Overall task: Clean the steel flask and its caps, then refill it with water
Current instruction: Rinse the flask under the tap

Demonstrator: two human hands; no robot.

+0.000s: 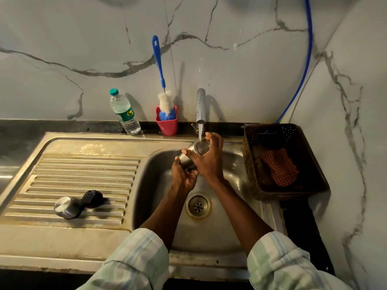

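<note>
Steel flask (pixel 193 152) is held over the sink (pixel 159 227) basin, long axis tilted, open mouth up and away from the person, directly under the stream from the tap (pixel 200 105). Left hand (pixel 184 174) is wrapped round the lower body; right hand (pixel 209 160) grips just below the mouth, fingers curled on the steel, and is the nearer to the rim. Judged step: rinsing or filling. Counts, head view: one flask, two caps on the drainboard, well left of both hands, one steel cap (pixel 67 207) touching one black cap (pixel 92 198); one bottle brush (pixel 162 84) in one red cup (pixel 167 122); one plastic bottle (pixel 124 111); one basket (pixel 282 162)
</note>
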